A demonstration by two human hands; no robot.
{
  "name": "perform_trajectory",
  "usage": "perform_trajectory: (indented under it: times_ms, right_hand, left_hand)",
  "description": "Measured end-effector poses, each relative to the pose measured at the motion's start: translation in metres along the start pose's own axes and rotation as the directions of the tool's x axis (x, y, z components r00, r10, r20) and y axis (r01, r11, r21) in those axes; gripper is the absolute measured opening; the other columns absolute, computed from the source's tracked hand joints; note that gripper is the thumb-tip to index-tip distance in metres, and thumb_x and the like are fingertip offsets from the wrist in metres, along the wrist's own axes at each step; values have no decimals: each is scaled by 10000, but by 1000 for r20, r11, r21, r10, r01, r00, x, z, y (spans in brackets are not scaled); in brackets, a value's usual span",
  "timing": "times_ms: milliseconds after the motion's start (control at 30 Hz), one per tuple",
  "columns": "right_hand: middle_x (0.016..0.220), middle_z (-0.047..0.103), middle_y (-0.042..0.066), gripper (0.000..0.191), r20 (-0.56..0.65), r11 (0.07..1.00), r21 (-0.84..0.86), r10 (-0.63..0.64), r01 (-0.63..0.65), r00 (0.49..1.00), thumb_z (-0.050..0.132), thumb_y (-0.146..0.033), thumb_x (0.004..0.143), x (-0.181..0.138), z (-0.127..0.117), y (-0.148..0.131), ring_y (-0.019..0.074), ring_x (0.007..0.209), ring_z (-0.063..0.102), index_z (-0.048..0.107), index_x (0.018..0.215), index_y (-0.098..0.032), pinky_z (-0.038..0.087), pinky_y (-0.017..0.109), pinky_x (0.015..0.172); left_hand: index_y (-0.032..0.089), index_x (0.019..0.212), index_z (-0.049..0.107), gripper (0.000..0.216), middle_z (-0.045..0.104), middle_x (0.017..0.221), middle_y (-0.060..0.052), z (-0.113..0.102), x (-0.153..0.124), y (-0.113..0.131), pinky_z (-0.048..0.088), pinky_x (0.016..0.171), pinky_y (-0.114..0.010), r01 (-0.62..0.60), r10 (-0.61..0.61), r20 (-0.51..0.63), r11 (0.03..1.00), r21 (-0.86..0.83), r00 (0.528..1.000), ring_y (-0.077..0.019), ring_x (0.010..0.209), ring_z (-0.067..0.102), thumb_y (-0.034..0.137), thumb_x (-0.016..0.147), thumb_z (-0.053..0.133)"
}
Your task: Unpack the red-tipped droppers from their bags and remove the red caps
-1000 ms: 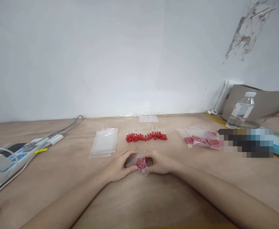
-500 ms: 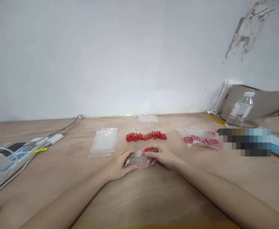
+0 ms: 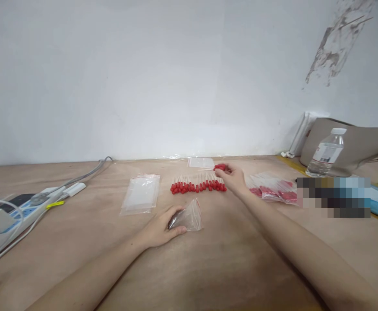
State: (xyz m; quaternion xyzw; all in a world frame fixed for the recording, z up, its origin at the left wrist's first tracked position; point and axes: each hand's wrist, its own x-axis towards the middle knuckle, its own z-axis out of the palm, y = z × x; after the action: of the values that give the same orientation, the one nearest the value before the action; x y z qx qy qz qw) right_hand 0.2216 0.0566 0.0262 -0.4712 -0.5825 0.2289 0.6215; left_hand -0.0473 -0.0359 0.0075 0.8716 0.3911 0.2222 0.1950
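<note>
My left hand (image 3: 165, 226) is curled round a clear zip-lock bag (image 3: 190, 217), whose mouth faces right; no red shows inside it. My right hand (image 3: 234, 176) is raised at the back, its fingers closed on a few droppers with red bulbs (image 3: 220, 166), their thin stems pointing left. Just in front of that hand, a row of red-bulbed droppers (image 3: 198, 187) lies with clear stems toward the wall. A stack of flat clear bags (image 3: 140, 194) is left of the row.
Filled bags with red bulbs (image 3: 275, 192) lie on the right, near a water bottle (image 3: 326, 153) and a grey bag (image 3: 354, 142). A power strip (image 3: 29, 211) with cables is at left. A small white packet (image 3: 201, 162) sits by the wall.
My right hand has moved away from the bag, up and back to the right, carrying the red-bulbed droppers. The left hand and its bag have stayed nearly in place.
</note>
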Motion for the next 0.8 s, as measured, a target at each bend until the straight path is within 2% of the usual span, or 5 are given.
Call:
perform_trajectory:
  times_ms: [133, 233, 500, 600, 800]
  right_hand:
    - [825, 616, 55, 251, 62, 989, -88, -110, 116, 992, 544, -237, 681, -7, 49, 11, 141, 710, 579, 600, 908, -147, 501, 283, 675]
    - [873, 598, 67, 258, 136, 976, -124, -162, 179, 977, 546, -212, 690, -12, 67, 13, 140, 752, 565, 610, 931, -149, 482, 287, 729]
    - [970, 599, 89, 398, 377, 920, -285, -152, 270, 914, 641, -344, 685, -17, 61, 13, 185, 878, 555, 595, 1031, -152, 431, 333, 822]
    - [1035, 590, 95, 421, 425, 928, -265, -132, 262, 896, 613, -364, 713, -19, 56, 17, 189, 923, 553, 572, 1076, -154, 424, 330, 837]
    - [966, 613, 75, 224, 419, 932, -249, -142, 264, 897, 567, -229, 744, -19, 58, 12, 154, 885, 562, 637, 943, -155, 431, 282, 807]
  left_hand:
    - [223, 1185, 423, 470, 522, 1153, -62, -1, 0, 2, 423, 848, -320, -7, 7, 3, 1000, 0, 1000, -210, 1012, 507, 440, 780, 520]
    - [224, 1191, 419, 467, 516, 1166, -65, -1, -1, 2, 411, 867, -329, -21, 21, 0, 1000, -2, 1000, -212, 1028, 498, 428, 784, 520]
    - [226, 1177, 428, 454, 518, 1154, -73, 0, -1, 1, 410, 864, -340, -30, 30, -1, 1000, 0, 1000, -218, 1022, 497, 428, 782, 523]
    - [230, 1176, 433, 441, 520, 1155, -63, 0, -1, 1, 414, 859, -331, -30, 30, -8, 1000, 9, 1000, -214, 1020, 501, 412, 785, 522]
    - [225, 1175, 433, 450, 524, 1149, -63, -1, 0, 2, 417, 848, -322, -32, 32, -12, 999, 5, 999, -212, 1010, 508, 419, 780, 526]
